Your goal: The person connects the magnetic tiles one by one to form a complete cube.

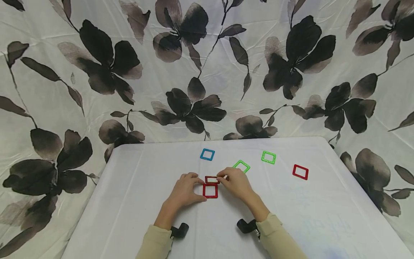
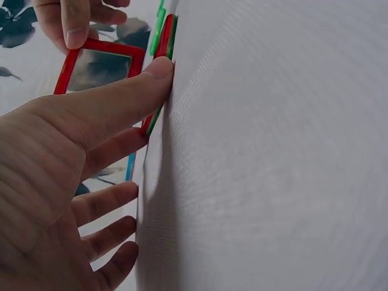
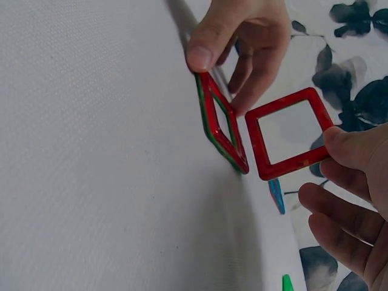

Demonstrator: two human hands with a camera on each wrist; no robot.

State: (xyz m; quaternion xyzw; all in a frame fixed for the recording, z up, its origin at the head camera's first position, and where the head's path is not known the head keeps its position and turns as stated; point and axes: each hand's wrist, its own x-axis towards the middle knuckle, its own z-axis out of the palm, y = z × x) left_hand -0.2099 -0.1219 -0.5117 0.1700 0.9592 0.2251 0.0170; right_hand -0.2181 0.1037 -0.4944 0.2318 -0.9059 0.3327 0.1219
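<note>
Two red squares are in my hands; my left hand [image 1: 185, 189] pinches the flat red square [image 1: 211, 196] on the desk [image 1: 145, 223] between thumb and index finger, the other fingers loose; my right hand [image 1: 237, 183] pinches the upright red square [image 3: 297, 161] near a top corner, just beyond the flat one; to join them well, I'd keep the left pinch steady, hold the lower edge parallel to the flat square's far edge and ease it in without tipping; a high grip should keep my fingers clear of the seam; from the head they look joined, whereas the right wrist view shows a narrow gap; both wrist views reveal a green layer [image 3: 202, 103] under the flat square, hidden from above; only the head view takes in the third red square [image 1: 300, 177], well apart at right.
</note>
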